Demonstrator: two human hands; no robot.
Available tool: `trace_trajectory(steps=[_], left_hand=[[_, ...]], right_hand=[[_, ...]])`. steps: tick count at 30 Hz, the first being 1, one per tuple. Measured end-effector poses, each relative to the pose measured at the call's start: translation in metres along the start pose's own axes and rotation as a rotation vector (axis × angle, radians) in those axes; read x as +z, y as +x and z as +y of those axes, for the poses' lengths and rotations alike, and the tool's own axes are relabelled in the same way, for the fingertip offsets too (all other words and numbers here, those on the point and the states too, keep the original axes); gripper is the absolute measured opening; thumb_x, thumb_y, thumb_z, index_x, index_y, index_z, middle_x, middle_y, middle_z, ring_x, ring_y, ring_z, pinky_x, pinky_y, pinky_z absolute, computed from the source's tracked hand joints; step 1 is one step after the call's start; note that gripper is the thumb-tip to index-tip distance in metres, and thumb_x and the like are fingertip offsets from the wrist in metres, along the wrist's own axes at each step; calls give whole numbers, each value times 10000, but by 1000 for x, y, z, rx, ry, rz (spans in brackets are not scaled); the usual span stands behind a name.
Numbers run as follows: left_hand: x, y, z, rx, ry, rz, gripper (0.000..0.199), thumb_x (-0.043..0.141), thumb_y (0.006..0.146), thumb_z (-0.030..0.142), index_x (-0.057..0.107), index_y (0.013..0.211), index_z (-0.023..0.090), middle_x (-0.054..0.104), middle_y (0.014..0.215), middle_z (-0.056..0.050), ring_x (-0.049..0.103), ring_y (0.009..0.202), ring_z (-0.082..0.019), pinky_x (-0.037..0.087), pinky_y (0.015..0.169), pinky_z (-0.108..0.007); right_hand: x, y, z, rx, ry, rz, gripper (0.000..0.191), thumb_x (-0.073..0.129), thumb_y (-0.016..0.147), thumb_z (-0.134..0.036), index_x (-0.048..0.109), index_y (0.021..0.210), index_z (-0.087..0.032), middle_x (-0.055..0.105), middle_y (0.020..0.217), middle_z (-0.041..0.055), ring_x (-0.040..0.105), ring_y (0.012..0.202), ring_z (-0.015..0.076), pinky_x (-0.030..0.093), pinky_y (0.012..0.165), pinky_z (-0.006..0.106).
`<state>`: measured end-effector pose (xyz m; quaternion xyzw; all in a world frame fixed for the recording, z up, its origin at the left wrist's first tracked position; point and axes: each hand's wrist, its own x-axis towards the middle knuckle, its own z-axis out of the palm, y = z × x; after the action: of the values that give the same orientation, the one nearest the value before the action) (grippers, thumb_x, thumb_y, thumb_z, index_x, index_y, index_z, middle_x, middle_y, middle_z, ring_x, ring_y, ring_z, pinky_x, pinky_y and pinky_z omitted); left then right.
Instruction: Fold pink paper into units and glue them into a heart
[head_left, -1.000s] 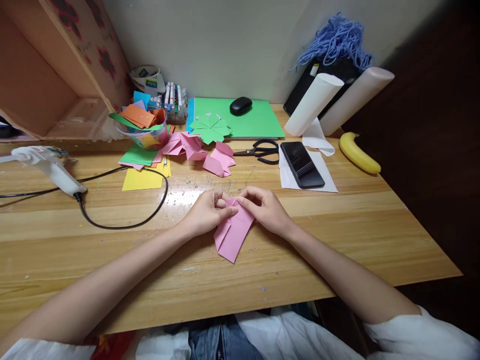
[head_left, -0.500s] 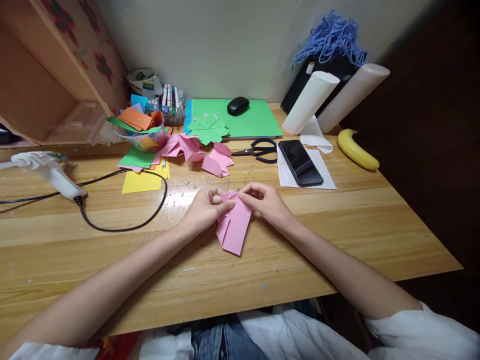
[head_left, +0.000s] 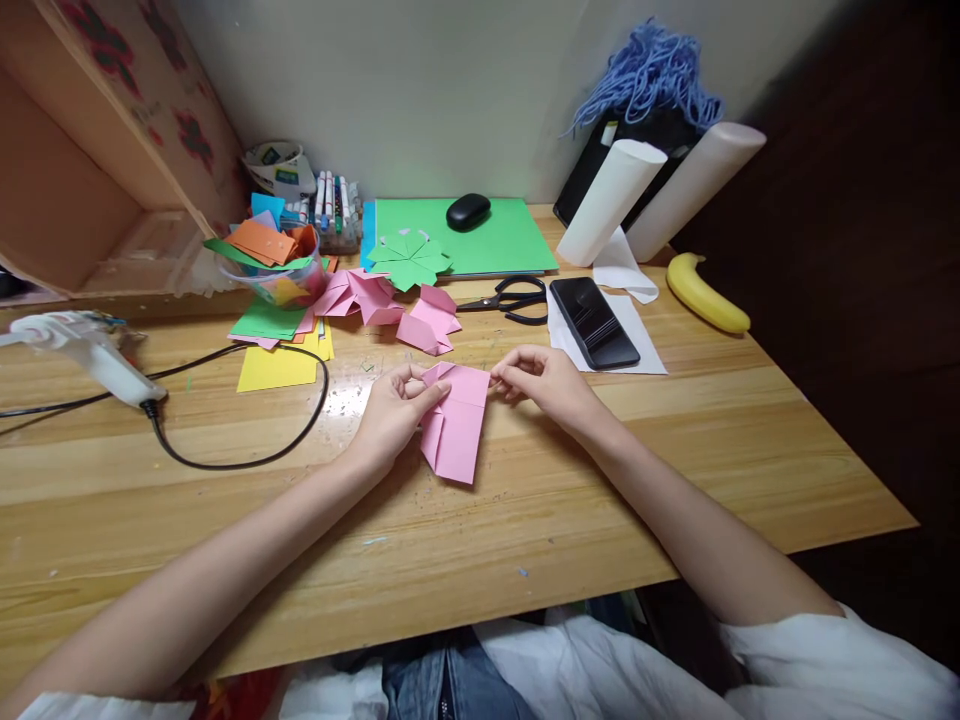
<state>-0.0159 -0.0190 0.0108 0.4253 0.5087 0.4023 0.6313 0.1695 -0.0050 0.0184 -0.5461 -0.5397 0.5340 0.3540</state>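
Observation:
A partly folded sheet of pink paper (head_left: 463,430) is held over the wooden table in front of me, creased across its upper part, with a folded flap along its left side. My left hand (head_left: 391,412) pinches its upper left edge, thumb on top and fingers behind. At the upper right corner, my right hand (head_left: 546,385) has thumb and fingertips closed on the paper's tip. Just beyond lie a folded pink paper piece (head_left: 429,320) and more pink folded paper (head_left: 364,297). Black-handled scissors (head_left: 517,300) rest behind my right hand.
A phone (head_left: 595,322) lies on white paper at right, near a banana (head_left: 706,293). Behind are a green sheet (head_left: 510,240) with a black mouse (head_left: 468,211) and paper rolls (head_left: 611,205). At left are a glue gun (head_left: 97,360), its looped cable, and a tub of paper scraps (head_left: 277,285).
My right hand has moved from the paper's top middle to its right corner, and the top now lies opened out flat. The paper and left hand have shifted slightly left and up.

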Motion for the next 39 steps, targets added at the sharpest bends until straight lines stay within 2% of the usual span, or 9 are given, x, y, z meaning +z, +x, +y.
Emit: trace_trajectory(steps=[5, 8, 11, 15, 20, 25, 28, 31, 39], left_hand=[[0, 0, 1, 15, 14, -19, 239, 656, 675, 311, 497, 725, 140, 558, 541, 45, 470, 433, -55, 316, 407, -147], [0, 1, 2, -37, 2, -65, 290, 687, 635, 281, 516, 825, 144, 621, 636, 10, 567, 525, -100, 417, 484, -191], [-1, 1, 2, -83, 66, -213, 387, 720, 583, 244, 547, 913, 141, 652, 711, -20, 603, 605, -129, 460, 570, -238], [-3, 1, 0, 7, 289, -377, 180, 661, 645, 277, 625, 720, 117, 612, 613, -5, 531, 523, -93, 367, 478, -191], [-3, 4, -1, 37, 203, -190, 272, 634, 678, 294, 644, 873, 106, 658, 785, -55, 559, 619, -125, 395, 532, -213], [-4, 6, -3, 118, -22, -6, 321, 624, 704, 307, 596, 946, 99, 648, 891, -85, 571, 677, -127, 425, 559, -206], [-4, 4, -4, 116, -75, -10, 368, 648, 683, 303, 579, 993, 116, 651, 914, -85, 591, 684, -137, 446, 566, -217], [-3, 1, -2, 43, -66, -121, 361, 662, 668, 291, 602, 983, 124, 664, 918, -89, 616, 726, -163, 472, 632, -253], [-3, -1, -3, 17, -71, -268, 257, 605, 726, 321, 639, 859, 104, 676, 789, -78, 620, 688, -164, 467, 667, -274]], right_hand=[[8, -2, 5, -36, 17, -147, 168, 586, 721, -310, 553, 729, -146, 589, 674, 7, 550, 580, 96, 454, 541, 221], [9, -3, 7, -87, -1, -93, 165, 599, 717, -300, 545, 699, -145, 576, 671, -1, 534, 588, 90, 437, 563, 221], [9, -4, 5, -151, -38, -59, 168, 602, 720, -311, 581, 722, -144, 593, 713, 8, 537, 635, 99, 421, 580, 220], [11, -6, 1, -180, -122, -177, 197, 602, 724, -343, 632, 739, -148, 629, 753, 27, 554, 682, 120, 426, 609, 233], [0, -1, -4, -109, 52, -15, 388, 443, 809, -478, 640, 849, -145, 634, 750, 48, 566, 646, 117, 444, 586, 233], [1, -2, -4, -85, 64, -152, 357, 656, 670, -390, 622, 940, -159, 649, 881, 56, 570, 665, 124, 422, 522, 215], [12, -6, 2, -124, 79, -31, 269, 660, 672, -355, 630, 838, -145, 644, 774, 37, 557, 640, 119, 430, 547, 227], [21, -8, 7, -204, 72, 143, 217, 635, 703, -352, 629, 776, -148, 623, 709, 21, 543, 606, 115, 440, 554, 237], [20, -10, 11, -579, -248, 322, 189, 527, 806, -217, 660, 940, -227, 652, 919, 35, 596, 847, 160, 482, 744, 298]])
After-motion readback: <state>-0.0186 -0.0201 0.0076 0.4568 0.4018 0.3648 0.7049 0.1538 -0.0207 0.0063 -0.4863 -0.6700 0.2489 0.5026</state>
